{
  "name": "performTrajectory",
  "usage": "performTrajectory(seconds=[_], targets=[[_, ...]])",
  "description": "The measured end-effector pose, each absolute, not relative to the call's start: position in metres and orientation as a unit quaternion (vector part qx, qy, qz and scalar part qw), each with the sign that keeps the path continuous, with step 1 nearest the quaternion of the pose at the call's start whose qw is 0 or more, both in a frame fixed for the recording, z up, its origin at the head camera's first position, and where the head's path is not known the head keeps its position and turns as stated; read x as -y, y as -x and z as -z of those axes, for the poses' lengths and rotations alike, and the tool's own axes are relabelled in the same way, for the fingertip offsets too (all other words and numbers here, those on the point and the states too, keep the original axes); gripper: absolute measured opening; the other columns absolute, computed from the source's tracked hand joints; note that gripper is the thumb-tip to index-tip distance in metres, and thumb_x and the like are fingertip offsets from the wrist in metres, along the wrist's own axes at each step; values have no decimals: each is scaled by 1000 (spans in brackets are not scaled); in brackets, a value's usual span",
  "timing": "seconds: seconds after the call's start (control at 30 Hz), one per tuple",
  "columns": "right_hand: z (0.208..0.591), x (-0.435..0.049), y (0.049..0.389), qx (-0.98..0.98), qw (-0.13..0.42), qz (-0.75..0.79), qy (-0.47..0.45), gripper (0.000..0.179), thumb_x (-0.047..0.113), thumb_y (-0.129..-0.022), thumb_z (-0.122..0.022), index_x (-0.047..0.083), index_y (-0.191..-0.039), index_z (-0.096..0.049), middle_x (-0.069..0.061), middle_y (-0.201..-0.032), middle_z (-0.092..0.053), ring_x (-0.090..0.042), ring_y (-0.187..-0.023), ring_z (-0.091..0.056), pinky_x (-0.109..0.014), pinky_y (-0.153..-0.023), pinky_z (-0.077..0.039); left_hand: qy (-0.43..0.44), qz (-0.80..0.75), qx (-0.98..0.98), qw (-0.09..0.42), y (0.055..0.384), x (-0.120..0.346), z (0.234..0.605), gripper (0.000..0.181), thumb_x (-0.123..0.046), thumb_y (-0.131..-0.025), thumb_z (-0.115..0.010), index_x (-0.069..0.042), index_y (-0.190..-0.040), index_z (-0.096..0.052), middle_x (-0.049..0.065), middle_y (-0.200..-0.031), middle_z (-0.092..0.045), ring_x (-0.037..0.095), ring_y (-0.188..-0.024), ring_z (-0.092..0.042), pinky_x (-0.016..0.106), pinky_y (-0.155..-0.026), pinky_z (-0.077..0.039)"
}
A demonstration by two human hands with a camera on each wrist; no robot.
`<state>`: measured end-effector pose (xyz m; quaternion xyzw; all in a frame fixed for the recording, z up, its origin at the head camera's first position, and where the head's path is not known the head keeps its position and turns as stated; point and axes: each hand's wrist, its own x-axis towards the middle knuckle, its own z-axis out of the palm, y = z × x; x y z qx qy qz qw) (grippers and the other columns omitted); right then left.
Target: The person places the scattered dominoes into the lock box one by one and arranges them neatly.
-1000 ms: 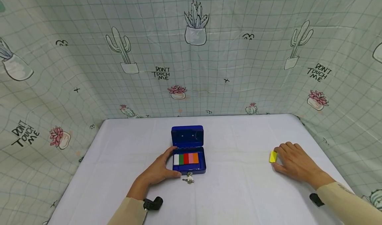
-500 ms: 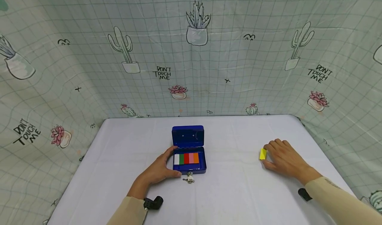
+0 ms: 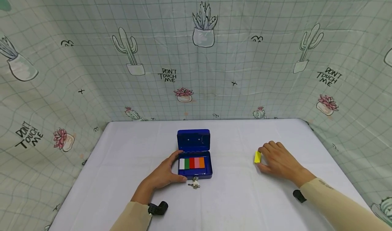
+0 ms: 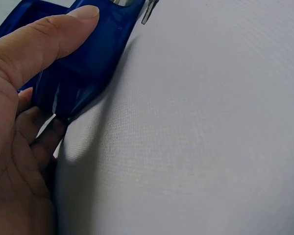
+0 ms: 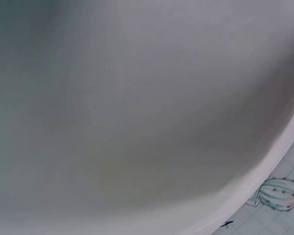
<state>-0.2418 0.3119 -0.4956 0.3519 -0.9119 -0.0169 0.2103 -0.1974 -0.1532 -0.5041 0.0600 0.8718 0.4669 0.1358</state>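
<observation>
A small blue metal cash box [image 3: 207, 173] stands on the table, its lid [image 3: 193, 140] raised at the back. Inside lies a row of several coloured blocks [image 3: 191, 163]: white, green, red, pink and orange. My left hand [image 3: 163, 173] grips the left end of the box, thumb at the front corner and fingers at the back. In the left wrist view the thumb [image 4: 54, 36] presses on the blue wall. To the right of the box, my right hand [image 3: 277, 161] pinches a yellow block [image 3: 257, 157] between thumb and fingers. The right wrist view does not show that hand's fingers.
Keys [image 3: 194, 183] hang from the lock at the box's front. A white cloth covers the table [image 3: 226, 203]. Behind it and at both sides hangs a grid-patterned curtain [image 3: 153, 47] with cactus drawings.
My right hand has moved left with the yellow block, toward the box. The left hand has kept its hold on the box, which has not moved.
</observation>
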Motion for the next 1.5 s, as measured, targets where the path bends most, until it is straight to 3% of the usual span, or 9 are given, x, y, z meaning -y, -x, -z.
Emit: performTrajectory(seconds=[0.4, 0.87, 1.17, 1.5], targets=[[489, -257, 250, 889, 227, 9, -397, 42, 41, -86, -74, 5, -109, -68, -6, -98, -64, -25, -92, -56, -40, -80, -44, -73, -481, -863, 139, 200, 155, 504, 110, -34, -74, -98, -26, -164, -35, 13, -170, -36, 42, -159, -29, 71, -124, -22], [475, -182, 252, 874, 223, 26, -431, 44, 50, -94, -70, 11, -114, -68, -3, -100, -65, -22, -92, -55, -36, -80, -44, -65, -482, -863, 136, 199, 154, 505, 110, -34, -73, -98, -29, -164, -37, 13, -170, -37, 43, -158, -29, 72, -123, -23], [468, -146, 247, 877, 201, 58, -433, 47, 54, -95, -68, 12, -115, -67, -3, -99, -63, -22, -93, -53, -35, -81, -44, -66, -484, -862, 135, 199, 153, 506, 109, -33, -74, -98, -28, -164, -36, 13, -170, -37, 43, -157, -30, 72, -123, -23], [467, -129, 246, 881, 177, 101, -426, 47, 58, -93, -69, 13, -107, -67, -2, -93, -58, -22, -88, -49, -34, -77, -38, -71, -485, -861, 137, 198, 154, 505, 108, -34, -75, -97, -29, -164, -36, 13, -170, -36, 44, -158, -29, 73, -123, -23]])
